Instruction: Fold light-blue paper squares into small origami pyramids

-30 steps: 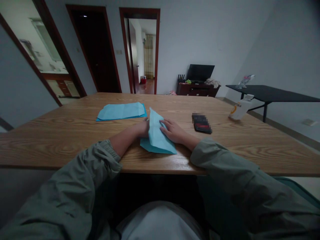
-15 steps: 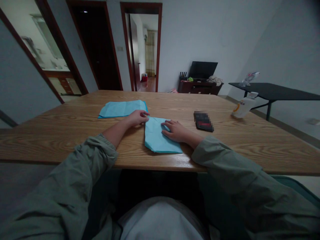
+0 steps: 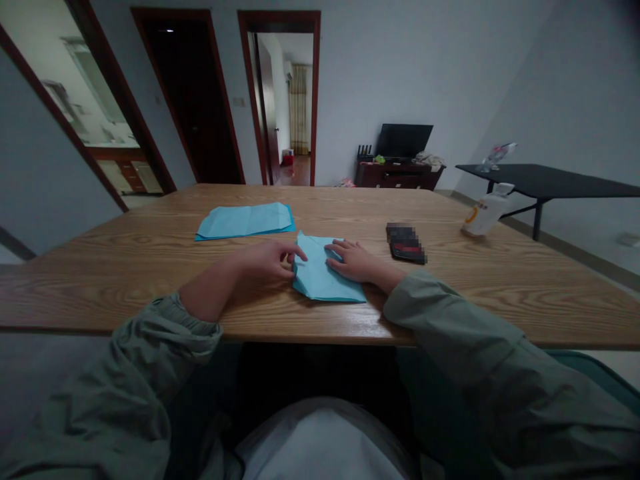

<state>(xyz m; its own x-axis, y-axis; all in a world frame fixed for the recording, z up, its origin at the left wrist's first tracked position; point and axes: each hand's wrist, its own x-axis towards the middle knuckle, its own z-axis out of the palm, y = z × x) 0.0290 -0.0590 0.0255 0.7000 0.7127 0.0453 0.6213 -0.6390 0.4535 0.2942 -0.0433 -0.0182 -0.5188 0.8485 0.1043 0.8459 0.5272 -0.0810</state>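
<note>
A folded light-blue paper piece lies on the wooden table in front of me. My left hand is at its left edge, thumb and forefinger apart, touching the paper's side. Flat on the paper's right part rests my right hand, fingers spread, holding nothing. Further back on the left lies another blue paper stack, with a darker blue edge showing underneath.
On the wooden table a dark phone-like object lies right of my right hand. A translucent bottle stands farther right. Beyond are a black table and a television on a cabinet.
My left hand has moved down along the paper's left edge and its fingers have spread. The paper's left edge is slightly raised and shifted right. My right hand has barely moved.
</note>
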